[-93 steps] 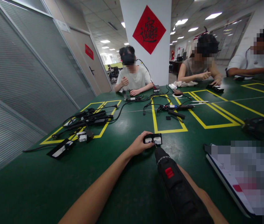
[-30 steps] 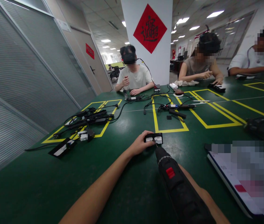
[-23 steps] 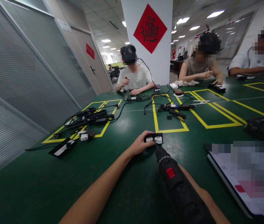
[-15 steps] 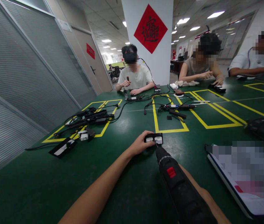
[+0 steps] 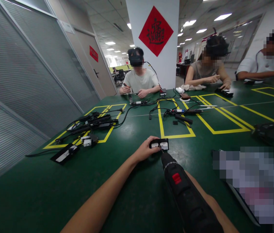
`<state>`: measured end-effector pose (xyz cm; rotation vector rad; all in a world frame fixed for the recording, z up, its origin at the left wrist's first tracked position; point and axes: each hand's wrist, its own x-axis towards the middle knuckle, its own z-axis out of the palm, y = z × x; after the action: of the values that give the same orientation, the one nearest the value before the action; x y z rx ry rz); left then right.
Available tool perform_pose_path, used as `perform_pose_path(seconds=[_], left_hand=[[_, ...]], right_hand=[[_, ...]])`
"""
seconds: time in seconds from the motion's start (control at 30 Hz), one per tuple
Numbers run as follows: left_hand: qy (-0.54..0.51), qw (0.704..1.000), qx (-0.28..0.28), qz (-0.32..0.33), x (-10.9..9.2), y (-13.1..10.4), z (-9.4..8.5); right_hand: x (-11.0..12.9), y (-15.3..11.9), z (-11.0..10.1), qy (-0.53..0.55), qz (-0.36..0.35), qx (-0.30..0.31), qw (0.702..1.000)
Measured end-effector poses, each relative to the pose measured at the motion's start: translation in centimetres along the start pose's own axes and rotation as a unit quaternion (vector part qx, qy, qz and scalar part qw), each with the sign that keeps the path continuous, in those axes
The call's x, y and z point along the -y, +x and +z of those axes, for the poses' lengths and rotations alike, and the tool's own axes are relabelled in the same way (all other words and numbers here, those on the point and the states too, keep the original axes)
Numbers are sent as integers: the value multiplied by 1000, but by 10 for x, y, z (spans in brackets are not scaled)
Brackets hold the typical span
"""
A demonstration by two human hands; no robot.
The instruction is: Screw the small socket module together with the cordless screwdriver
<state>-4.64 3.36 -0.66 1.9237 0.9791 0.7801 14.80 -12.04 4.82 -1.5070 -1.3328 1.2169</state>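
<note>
My left hand (image 5: 151, 148) grips the left end of a small black plate with two white patches (image 5: 164, 145), keeping it against the green tabletop. A black cordless drill (image 5: 185, 187) with a red switch on top points away from me. Its bit meets the plate near the middle, by my left fingertips. Behind the drill body, my right hand is hidden around the handle, with only my right forearm (image 5: 215, 207) showing beside it.
Tangled black cables (image 5: 95, 123) lie at left, near another black plate (image 5: 65, 153). A pen-like screwdriver (image 5: 187, 111) and cables lie ahead. A notebook-like slab (image 5: 243, 204), partly blurred, is at right. Across the table (image 5: 127, 181), a person (image 5: 140, 79) holds a tool; two others sit right.
My hands, the drill and the plate stay almost in place. The person opposite has lowered the tool and brought both hands up to something.
</note>
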Motion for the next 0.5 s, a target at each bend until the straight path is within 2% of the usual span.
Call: perform_pose_path(seconds=[0.23,0.5], left_hand=[[3,1000,-2,1,-1,0,0],[-3,1000,-5,1,2,0,1]], right_hand=[[28,-19,-5,33,-8,30,999],[54,-50,-15,57,-35,21,998]])
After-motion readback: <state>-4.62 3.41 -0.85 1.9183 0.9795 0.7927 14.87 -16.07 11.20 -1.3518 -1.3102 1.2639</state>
